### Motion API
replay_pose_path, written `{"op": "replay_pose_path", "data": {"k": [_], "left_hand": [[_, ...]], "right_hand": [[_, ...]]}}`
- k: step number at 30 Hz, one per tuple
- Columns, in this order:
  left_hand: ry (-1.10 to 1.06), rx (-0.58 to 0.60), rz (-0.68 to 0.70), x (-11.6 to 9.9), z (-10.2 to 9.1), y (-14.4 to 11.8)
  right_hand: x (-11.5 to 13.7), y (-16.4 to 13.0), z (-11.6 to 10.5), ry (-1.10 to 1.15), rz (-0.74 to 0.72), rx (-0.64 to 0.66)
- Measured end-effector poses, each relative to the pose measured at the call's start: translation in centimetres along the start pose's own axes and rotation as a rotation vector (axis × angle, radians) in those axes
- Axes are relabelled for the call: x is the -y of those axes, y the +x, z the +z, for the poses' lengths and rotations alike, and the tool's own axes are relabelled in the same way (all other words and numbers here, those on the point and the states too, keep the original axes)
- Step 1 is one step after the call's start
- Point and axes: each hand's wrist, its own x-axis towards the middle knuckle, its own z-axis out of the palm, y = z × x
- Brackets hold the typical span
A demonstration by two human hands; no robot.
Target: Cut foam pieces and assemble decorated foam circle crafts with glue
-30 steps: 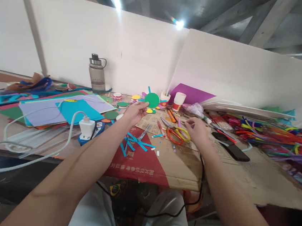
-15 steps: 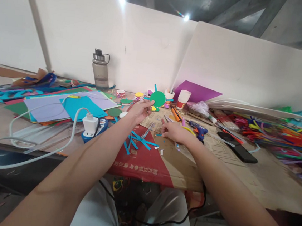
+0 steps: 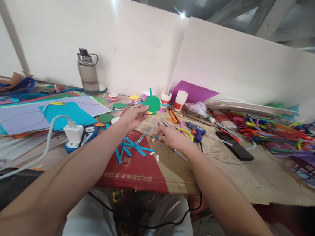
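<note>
My left hand (image 3: 135, 116) pinches the edge of a green paper disc (image 3: 152, 104), held up above the table. Behind the disc a narrow blue strip (image 3: 150, 91) sticks up. My right hand (image 3: 170, 135) is low over the cardboard, palm down with fingers curled; whether a small piece is between them is hidden. Just behind that hand are scissors with a yellow handle (image 3: 187, 133). Cut blue paper strips (image 3: 134, 145) and a clear-handled cutting tool (image 3: 143, 135) lie in front of my left hand on the red part of the cardboard (image 3: 140, 172).
To the left are stacked coloured paper sheets (image 3: 25, 113), a white plug (image 3: 74, 131) with cable and a grey bottle (image 3: 87, 73). At right lie a blue glue gun (image 3: 199, 133), a black phone (image 3: 236, 147) and colourful pipe cleaners (image 3: 260, 129). Paper cups (image 3: 181, 100) stand behind.
The view has swung to the right, so everything sits further left. My left hand still holds up the green disc, and my right hand stays low beside the scissors.
</note>
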Motion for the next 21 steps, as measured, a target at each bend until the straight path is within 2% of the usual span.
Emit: {"op": "replay_pose_path", "data": {"k": [5, 11, 16, 21], "left_hand": [[-0.016, -0.018, 0.006, 0.0, 0.4, -0.5], [-0.095, -0.065, -0.032, 0.1, 1.1, -1.0], [-0.126, -0.034, -0.074, 0.3, 1.3, -1.2], [-0.118, -0.01, -0.07, 0.1, 1.8, -1.8]], "right_hand": [[-1.2, 0.2, -0.5, 0.262, 0.052, -0.267], [-2.0, 0.7, -0.9, 0.77, 0.064, -0.536], [-1.7, 0.6, -1.4, 1.069, 0.066, -0.602], [-1.5, 0.5, -1.6, 1.203, 0.056, -0.582]]}}
